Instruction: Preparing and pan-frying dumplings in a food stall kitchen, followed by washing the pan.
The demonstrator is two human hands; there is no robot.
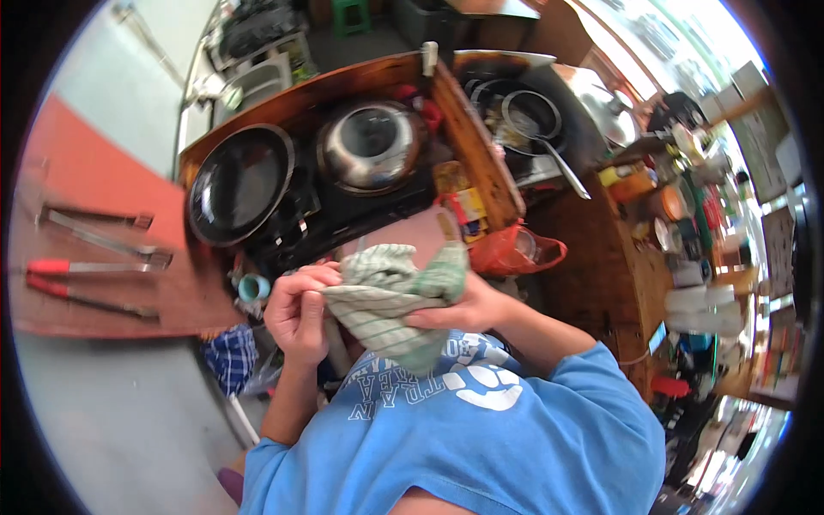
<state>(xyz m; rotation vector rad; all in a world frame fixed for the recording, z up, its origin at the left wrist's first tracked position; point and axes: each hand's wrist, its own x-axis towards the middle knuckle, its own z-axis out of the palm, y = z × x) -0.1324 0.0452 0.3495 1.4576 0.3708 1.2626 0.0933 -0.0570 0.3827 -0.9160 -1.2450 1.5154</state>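
Observation:
A pale cloth with green stripes (386, 315), probably a kitchen towel, is bunched up in front of my blue shirt. Between the thumb and fingers of my left hand (299, 315) one corner of it is pinched. My right hand (473, 302) grips the other side, thumb lying over the front, and the folds hide most of its fingers. Just beyond the cloth is a pinkish board or flat surface (418, 235), partly covered by it.
Past my hands, a black frying pan (241, 187) and a shiny metal pan or lid (370, 148) sit inside a wooden surround (479, 141). A red plastic bag (515, 251) is at right. Tongs (96, 267) hang on the left wall. Farther right, a strainer's handle (566, 170) juts out.

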